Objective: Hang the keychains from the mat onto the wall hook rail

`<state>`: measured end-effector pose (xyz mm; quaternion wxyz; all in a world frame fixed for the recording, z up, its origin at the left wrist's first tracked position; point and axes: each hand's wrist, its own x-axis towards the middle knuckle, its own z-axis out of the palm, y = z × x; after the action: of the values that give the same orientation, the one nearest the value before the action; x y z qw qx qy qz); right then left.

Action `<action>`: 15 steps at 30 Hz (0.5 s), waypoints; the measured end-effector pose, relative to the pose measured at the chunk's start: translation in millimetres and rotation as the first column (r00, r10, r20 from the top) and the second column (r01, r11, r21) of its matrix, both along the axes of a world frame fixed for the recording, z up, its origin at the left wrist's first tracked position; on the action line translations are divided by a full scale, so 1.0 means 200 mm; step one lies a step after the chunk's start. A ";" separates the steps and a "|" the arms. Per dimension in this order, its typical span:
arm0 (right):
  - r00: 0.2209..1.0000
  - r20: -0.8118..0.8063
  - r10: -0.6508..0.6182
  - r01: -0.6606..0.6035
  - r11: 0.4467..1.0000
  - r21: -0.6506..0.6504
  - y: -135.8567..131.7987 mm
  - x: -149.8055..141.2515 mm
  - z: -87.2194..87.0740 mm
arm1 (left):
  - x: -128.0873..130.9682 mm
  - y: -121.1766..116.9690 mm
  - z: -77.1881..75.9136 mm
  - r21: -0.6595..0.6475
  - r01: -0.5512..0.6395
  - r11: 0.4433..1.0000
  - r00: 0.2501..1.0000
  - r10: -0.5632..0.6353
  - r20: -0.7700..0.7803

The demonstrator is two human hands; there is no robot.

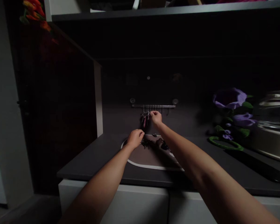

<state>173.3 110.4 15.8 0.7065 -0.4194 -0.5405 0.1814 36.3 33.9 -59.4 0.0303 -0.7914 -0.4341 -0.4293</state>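
My right hand (156, 118) is raised to a metal wall rail (153, 106), its fingers curled at bunches of keys (145, 119) hanging from small hooks. Whether it grips a key is hidden behind the fingers. Lower down, my left hand (135, 138) is curled over the near left edge of an oval white-rimmed tray (151, 166). Dark keys or key fobs (151, 143) lie in the tray just beyond that hand. What the left fingers hold, if anything, cannot be seen.
The dark counter (95, 161) has a white cabinet front below it. To the right stand purple artificial flowers (230, 98), green-handled scissors (225, 143) and a large steel pot (274, 130). A shelf runs overhead, and a dark door (58, 93) stands at the left.
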 end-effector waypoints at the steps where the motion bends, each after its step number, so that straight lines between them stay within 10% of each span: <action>1: 0.999 -0.025 -0.020 0.020 1.000 -0.015 0.02 0.00 0.00 | 0.00 0.00 0.00 -0.001 -0.007 1.000 1.000 0.007 -0.005; 15: 0.992 -0.012 -0.124 0.123 0.989 -0.084 0.11 -0.02 0.00 | 0.00 0.01 0.00 -0.006 -0.047 0.999 0.997 0.047 -0.056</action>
<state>169.3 132.1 16.3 0.7028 -0.4796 -0.4994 0.1631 36.4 35.1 -58.6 0.0496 -0.7928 -0.4532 -0.4044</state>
